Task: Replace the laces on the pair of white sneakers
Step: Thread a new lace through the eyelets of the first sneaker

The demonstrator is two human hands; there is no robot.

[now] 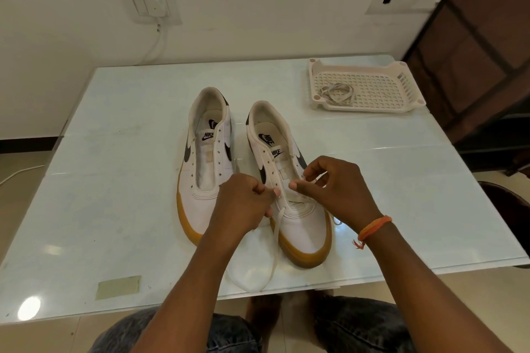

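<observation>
My left hand (243, 203) and right hand (329, 189) each pinch the white lace (276, 238) at the lowest eyelets of the right-hand Nike sneaker (289, 180), mid-frame on the glass table (114, 152). The unlaced sneaker (205, 157) stands just beside it. Another lace (337, 94) lies in the white tray (372, 89), upper right.

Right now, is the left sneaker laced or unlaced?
Unlaced: the left sneaker shows bare eyelets with no lace through them.
</observation>
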